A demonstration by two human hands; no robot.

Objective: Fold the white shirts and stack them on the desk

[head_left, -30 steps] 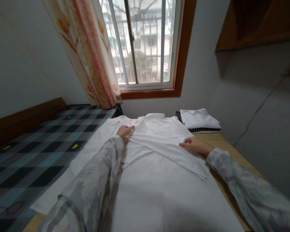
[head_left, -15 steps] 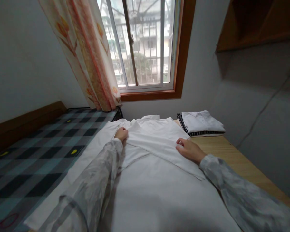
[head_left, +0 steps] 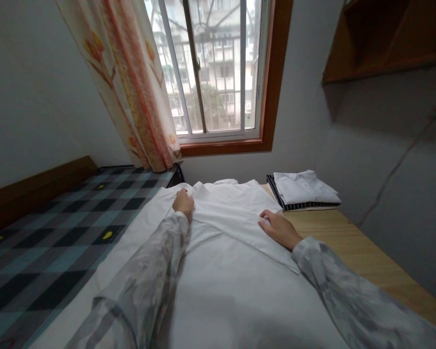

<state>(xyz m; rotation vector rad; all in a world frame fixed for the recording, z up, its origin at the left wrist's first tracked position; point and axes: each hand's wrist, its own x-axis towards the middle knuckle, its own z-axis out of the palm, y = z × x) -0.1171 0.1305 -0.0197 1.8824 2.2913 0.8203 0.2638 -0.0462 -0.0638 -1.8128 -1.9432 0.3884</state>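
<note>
2 hands (head_left: pixel 183 201) (head_left: pixel 281 230), 1 spread wht shirt (head_left: pixel 221 266), 1 clothes pile (head_left: pixel 305 188), 1 wndw (head_left: pixel 221 72), 1 curtain (head_left: pixel 131 87)

You are in what looks like a bedroom in a home, as you have a checked bed (head_left: pixel 67 225) on your left, a flowered curtain (head_left: pixel 129 92) beside a window (head_left: pixel 242 72) facing a building (head_left: pixel 223 72), a wall shelf (head_left: pixel 381 48) and folded clothes (head_left: pixel 303 188) on a wooden table (head_left: pixel 330 232).

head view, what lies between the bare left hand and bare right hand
Creased white cloth garment fills the stretch from the left hand to the right hand, seen in the head view.
</note>
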